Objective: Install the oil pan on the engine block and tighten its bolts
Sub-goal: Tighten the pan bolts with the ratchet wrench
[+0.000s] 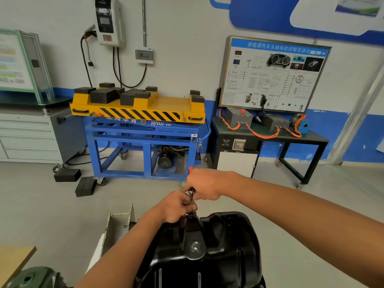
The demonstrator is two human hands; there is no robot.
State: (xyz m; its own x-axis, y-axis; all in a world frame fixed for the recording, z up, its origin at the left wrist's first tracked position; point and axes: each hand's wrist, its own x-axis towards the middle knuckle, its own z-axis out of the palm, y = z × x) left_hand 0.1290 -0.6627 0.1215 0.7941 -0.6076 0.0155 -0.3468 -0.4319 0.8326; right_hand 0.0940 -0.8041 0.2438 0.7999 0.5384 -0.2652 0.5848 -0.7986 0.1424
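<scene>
Head view: at the far edge of the black oil pan [226,248], the left hand [176,207] pinches a metal tool shaft [191,196]; just above, the right hand [204,185] grips its handle [190,169], maybe red

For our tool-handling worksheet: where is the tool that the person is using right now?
In the head view, the tool stands centre frame, between the right hand on top and the left hand below, at the black oil pan's far edge.

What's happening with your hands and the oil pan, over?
Left hand gripping the tool shaft at the far edge of the oil pan. Right hand gripping the red handle above. Nothing seen blocking.
</scene>
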